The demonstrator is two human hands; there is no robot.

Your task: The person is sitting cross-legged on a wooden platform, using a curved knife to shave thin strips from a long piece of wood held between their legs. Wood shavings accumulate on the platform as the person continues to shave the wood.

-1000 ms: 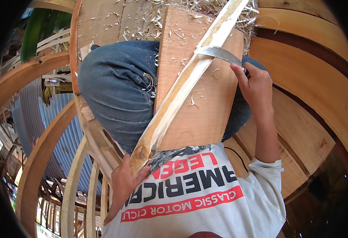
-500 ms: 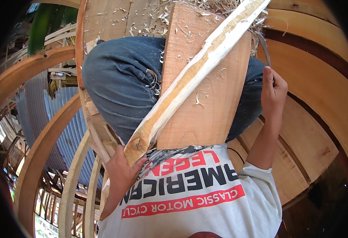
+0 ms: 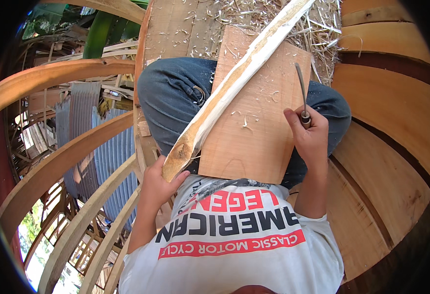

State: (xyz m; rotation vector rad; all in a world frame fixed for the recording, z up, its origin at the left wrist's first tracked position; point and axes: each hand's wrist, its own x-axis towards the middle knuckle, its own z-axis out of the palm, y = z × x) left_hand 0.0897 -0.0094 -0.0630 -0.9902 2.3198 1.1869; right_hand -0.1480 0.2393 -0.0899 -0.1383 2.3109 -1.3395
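Observation:
A long peeled wooden pole, white with a tan strip along it, runs slantwise from near my waist to the far edge. My left hand is closed around its near end, where a dark knot shows. Beneath the pole a flat brown board rests across my lap with a few curled shavings on it. My right hand is closed on the dark handle of a knife with a thin, slightly curved blade. The blade points away from me, above the board's right part and apart from the pole.
Wood shavings are heaped beyond the board at the far right. Planks line the right side. Curved wooden rails stand on the left, with corrugated metal sheets beyond. My bent knees flank the board.
My right hand has come inward and toward the board, bringing the knife up over it. My left hand still grips the pole's near end. The whole view has shifted somewhat.

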